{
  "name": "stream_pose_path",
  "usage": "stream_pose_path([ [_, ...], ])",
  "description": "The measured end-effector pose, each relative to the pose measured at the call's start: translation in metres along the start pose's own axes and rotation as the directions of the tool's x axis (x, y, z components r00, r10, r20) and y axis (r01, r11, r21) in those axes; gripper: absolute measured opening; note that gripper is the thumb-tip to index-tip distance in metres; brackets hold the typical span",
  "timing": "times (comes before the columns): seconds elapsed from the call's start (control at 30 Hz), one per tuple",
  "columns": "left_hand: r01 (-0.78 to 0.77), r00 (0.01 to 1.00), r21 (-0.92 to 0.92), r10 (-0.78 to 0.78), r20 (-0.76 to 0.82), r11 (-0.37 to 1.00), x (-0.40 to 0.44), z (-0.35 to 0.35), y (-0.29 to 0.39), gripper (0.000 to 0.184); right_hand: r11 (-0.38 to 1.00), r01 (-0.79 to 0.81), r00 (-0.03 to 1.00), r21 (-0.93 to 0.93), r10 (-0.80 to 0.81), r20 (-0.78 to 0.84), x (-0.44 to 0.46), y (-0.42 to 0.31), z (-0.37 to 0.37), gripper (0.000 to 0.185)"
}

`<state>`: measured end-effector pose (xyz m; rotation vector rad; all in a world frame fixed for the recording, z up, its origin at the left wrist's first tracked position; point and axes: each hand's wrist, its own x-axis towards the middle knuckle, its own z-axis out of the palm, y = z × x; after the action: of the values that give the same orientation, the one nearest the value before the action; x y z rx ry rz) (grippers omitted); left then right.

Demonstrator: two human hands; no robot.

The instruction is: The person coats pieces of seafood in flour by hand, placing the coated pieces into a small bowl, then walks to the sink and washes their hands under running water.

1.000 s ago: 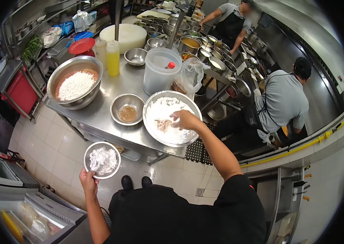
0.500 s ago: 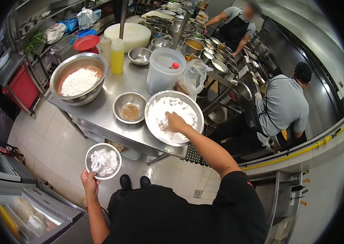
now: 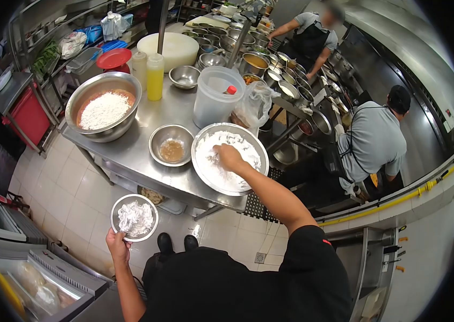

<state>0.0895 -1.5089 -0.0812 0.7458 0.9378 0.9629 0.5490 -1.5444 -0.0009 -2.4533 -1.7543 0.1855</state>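
Head view: right hand (image 3: 228,156) down in the flour bowl (image 3: 198,170) at the worktop's (image 3: 146,122) near right corner, its grip hidden by flour, left hand (image 3: 118,244) pinching the rim of a floured-pieces bowl (image 3: 156,216) off the near edge.

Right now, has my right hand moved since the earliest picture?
Yes. Your right hand has moved left, judged against the large metal bowl on the table: its fingers are nearer the bowl's left rim.

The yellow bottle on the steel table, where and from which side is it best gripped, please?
Probably around the middle of the yellow bottle, from its near right side: it stands upright, its body is round, and the pale bottle crowds its left.
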Motion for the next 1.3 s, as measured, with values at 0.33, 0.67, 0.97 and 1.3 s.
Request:
stream_pose_path([
  [0.33, 0.012, 1.000, 0.001, -0.012, -0.012, 1.000, 0.005, 0.008, -0.001, 0.015, 0.956, -0.060, 0.995, 0.286, 0.034, 0.093, -0.022, 0.022, -0.052, 0.041],
  [0.67, 0.015, 1.000, 0.025, -0.015, -0.006, 1.000, 0.005, 0.018, 0.002, 0.015, 0.997, -0.069, 0.996, 0.021, 0.067, 0.055, -0.030, 0.035, -0.023, 0.017],
  [0.97, 0.013, 1.000, 0.025, -0.014, 0.022, 1.000, 0.003, 0.023, 0.000, 0.015, 0.986, -0.004, 1.000, 0.164, 0.006, -0.015, -0.001, 0.019, -0.011, 0.037],
  [1.3, 0.023, 1.000, -0.023, -0.023, -0.002, 0.999, -0.003, 0.018, -0.005, 0.017, 0.979, 0.151, 0.971, 0.135, -0.173, 0.164, -0.016, 0.011, -0.012, 0.058],
])
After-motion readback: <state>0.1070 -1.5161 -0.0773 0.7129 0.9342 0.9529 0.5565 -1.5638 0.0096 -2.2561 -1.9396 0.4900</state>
